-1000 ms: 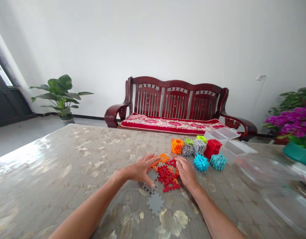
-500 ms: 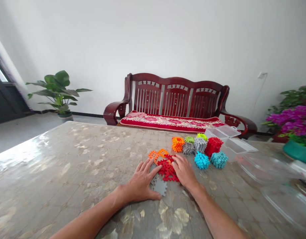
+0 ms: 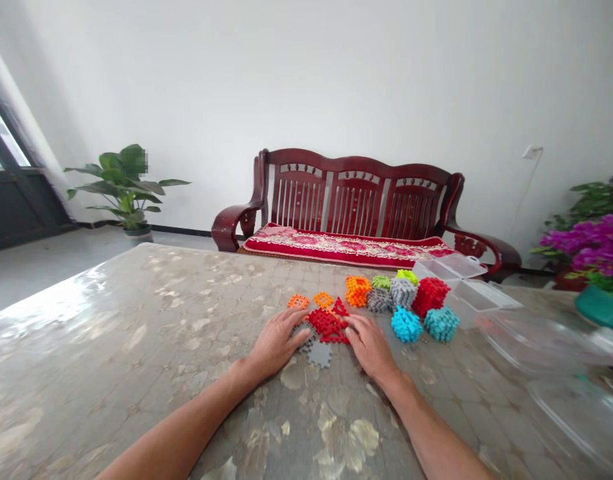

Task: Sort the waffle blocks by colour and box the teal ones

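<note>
A loose pile of flat, toothed interlocking tiles lies on the table between my hands. Red tiles (image 3: 327, 324) make up its middle, with an orange tile (image 3: 323, 299) behind them and another at the far left. On the near side a solid grey tile (image 3: 320, 355) lies flat, and darker grey ones are partly under my left fingers. My left hand (image 3: 278, 341) rests open at the pile's left side, fingers stretched forward. At the right edge of the red tiles, my right hand (image 3: 369, 341) lies with fingers extended, touching or nearly touching them.
Sorted stacks of tiles stand to the right: orange (image 3: 358, 291), grey, green, red (image 3: 431, 296) and blue (image 3: 406, 325). Behind them is an open clear plastic box (image 3: 474, 303), with clear lids (image 3: 526, 343) nearer. A wooden bench (image 3: 356, 193) stands beyond the table (image 3: 136, 373).
The tile pile has shifted slightly away and spread out, with the orange tiles now further apart. My left hand has moved forward and left, uncovering the grey tile.
</note>
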Demonstrator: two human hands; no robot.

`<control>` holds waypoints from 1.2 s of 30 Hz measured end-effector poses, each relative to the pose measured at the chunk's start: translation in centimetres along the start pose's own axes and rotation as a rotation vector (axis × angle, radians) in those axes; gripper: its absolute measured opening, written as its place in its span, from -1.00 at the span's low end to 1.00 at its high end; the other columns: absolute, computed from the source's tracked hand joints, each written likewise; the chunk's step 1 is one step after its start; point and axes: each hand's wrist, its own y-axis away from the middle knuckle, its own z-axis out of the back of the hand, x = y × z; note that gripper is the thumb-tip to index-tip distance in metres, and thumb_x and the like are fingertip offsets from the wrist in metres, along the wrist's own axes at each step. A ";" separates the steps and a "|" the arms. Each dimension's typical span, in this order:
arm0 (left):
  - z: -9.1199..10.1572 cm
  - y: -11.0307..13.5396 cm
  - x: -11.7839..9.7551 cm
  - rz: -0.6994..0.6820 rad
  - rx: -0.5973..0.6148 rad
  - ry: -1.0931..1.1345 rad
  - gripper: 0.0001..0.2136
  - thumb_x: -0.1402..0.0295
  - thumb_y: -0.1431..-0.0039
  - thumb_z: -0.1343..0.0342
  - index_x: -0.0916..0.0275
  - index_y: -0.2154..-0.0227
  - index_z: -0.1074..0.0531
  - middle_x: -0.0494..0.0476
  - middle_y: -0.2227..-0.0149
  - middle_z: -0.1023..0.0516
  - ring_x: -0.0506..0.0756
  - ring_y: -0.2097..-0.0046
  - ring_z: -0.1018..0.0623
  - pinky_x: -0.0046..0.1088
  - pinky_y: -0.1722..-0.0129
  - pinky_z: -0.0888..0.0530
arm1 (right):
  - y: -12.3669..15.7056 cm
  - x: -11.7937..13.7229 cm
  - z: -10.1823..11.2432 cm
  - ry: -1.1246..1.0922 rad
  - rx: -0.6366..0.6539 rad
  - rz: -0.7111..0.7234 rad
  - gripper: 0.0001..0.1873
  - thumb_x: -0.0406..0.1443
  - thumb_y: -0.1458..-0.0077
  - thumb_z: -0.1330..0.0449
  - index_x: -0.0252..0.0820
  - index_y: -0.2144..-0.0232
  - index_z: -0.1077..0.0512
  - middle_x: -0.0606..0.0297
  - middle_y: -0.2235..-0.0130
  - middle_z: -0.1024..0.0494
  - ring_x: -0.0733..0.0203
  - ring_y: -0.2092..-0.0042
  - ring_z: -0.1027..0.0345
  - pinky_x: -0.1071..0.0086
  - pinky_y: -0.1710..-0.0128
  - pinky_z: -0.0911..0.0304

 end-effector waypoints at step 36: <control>-0.1 -2.7 5.3 0.419 -0.168 -0.532 -0.54 0.12 -0.31 0.11 0.07 -0.21 -0.35 0.32 -0.29 -0.32 0.32 -0.30 -0.27 0.02 -0.24 -0.18 | -0.4 9.5 -2.2 0.075 0.085 0.311 -0.75 -0.33 -0.21 -0.17 -0.04 0.08 -0.54 0.23 0.06 -0.62 0.06 -0.04 -0.37 0.16 -0.12 -0.21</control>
